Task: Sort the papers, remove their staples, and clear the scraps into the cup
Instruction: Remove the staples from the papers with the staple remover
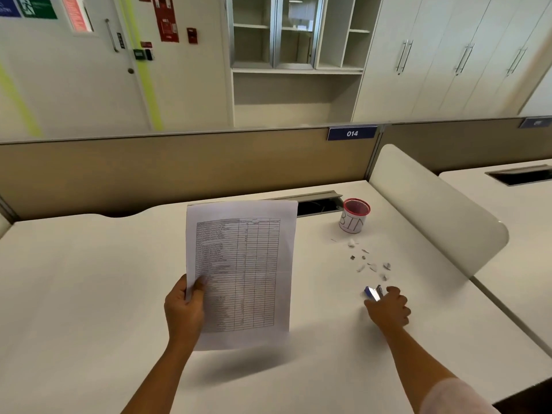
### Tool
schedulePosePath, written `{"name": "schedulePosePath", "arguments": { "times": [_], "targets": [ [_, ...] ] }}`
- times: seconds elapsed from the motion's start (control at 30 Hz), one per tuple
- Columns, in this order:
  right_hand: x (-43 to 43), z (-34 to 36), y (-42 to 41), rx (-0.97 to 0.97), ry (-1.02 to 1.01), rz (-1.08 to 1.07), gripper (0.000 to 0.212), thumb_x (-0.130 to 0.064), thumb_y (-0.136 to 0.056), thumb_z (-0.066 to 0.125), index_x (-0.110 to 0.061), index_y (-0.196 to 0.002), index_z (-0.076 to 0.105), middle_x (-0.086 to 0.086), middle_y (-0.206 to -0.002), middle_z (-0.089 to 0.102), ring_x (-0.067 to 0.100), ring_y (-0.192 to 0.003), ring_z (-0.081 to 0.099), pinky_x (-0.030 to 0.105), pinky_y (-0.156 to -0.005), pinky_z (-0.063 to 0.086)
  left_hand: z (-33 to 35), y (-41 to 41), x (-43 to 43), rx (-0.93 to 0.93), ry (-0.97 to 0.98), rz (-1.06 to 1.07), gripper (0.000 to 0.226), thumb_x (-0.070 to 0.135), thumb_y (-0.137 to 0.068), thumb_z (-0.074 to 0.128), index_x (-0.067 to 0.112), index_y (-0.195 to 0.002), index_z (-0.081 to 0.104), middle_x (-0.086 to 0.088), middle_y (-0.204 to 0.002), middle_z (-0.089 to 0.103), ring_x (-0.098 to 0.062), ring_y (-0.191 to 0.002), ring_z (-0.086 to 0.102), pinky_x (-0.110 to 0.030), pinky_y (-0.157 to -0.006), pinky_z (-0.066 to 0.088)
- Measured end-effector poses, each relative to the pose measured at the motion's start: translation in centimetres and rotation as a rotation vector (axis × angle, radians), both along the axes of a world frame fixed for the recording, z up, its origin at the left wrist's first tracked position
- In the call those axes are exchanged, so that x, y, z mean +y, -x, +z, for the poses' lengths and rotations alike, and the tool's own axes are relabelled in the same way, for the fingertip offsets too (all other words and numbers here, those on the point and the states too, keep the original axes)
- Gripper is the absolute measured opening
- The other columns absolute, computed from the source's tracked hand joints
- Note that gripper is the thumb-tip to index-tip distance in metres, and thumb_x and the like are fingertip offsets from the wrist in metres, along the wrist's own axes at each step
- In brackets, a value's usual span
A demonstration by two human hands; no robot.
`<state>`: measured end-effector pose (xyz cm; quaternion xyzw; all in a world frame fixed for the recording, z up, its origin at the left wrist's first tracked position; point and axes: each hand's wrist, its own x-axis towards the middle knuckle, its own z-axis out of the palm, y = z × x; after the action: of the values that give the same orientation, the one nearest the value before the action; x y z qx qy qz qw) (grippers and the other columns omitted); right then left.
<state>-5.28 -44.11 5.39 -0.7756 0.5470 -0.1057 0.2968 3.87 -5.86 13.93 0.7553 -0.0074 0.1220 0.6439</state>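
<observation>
Pinched at its lower left edge by the left hand (183, 309), thumb on the printed side, a paper (245, 264) with a table on it is held upright above the desk (89, 279). To the right, the right hand (388, 312) curls its fingers around a blue staple remover (372, 293) down at the desk surface. Beyond it, scraps (363, 261) lie scattered toward the cup (354, 218) marked BIN, which stands beside the cable slot (316, 206) and a white divider (433, 210).

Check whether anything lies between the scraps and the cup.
Nothing visible does. The scraps lie on bare desk just short of the cup. The remover in the right hand sits on their near side; the paper in the left hand is off to the left.
</observation>
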Motion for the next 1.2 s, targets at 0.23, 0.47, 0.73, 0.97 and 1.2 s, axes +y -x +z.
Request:
{"name": "schedulePosePath", "arguments": {
  "times": [0.23,0.47,0.73,0.97,1.2],
  "targets": [
    [-0.1,-1.3,-0.1,0.022,0.007,0.049,0.050,-0.013,-0.078,0.068,-0.001,-0.121,0.044,0.021,-0.122,0.048,0.044,-0.113,0.043,0.047,-0.092,0.040,0.1,0.2,0.6,0.001,0.010,0.002,0.025,0.019,-0.090,0.058,0.003,-0.108,0.063,-0.009,-0.098,0.065,-0.025,-0.086,0.059,-0.035,-0.080,0.050],
    [-0.6,-1.1,-0.3,0.055,-0.004,0.139,0.030,-0.013,-0.088,0.058,0.004,-0.111,0.054,0.026,-0.108,0.057,0.043,-0.102,0.054,0.044,-0.088,0.044,0.6,0.6,1.5,-0.001,0.021,0.015,0.024,0.020,-0.090,0.058,0.005,-0.108,0.062,-0.007,-0.098,0.064,-0.024,-0.085,0.058,-0.032,-0.078,0.049],
    [3.9,3.7,-2.4,-0.687,-0.864,-0.062,0.019,-0.013,-0.099,0.047,0.000,-0.086,0.053,0.012,-0.072,0.049,0.022,-0.062,0.047,0.035,-0.064,0.043,0.5,0.7,2.9,0.020,-0.051,-0.020,0.027,0.021,-0.090,0.057,0.006,-0.112,0.062,-0.007,-0.100,0.065,-0.025,-0.088,0.059,-0.039,-0.085,0.050],
    [8.3,10.0,-3.5,-0.896,-1.311,0.198,0.026,-0.019,-0.094,0.045,-0.003,-0.108,0.061,0.011,-0.091,0.061,0.020,-0.070,0.056,0.031,-0.062,0.049,0.4,1.4,3.9,-0.010,-0.169,-0.048,0.015,0.020,-0.091,0.056,0.012,-0.101,0.064,-0.002,-0.087,0.067,-0.016,-0.078,0.060,-0.034,-0.075,0.052],
    [11.3,14.2,-4.7,-0.801,-0.786,0.551,0.048,-0.055,-0.095,0.033,-0.015,-0.110,0.056,0.003,-0.079,0.060,0.008,-0.057,0.048,0.021,-0.052,0.040,0.3,1.6,5.0,-0.061,-0.269,-0.018,0.021,0.015,-0.090,0.057,0.009,-0.108,0.066,-0.002,-0.089,0.068,-0.016,-0.075,0.062,-0.038,-0.080,0.052]
  ]
}}
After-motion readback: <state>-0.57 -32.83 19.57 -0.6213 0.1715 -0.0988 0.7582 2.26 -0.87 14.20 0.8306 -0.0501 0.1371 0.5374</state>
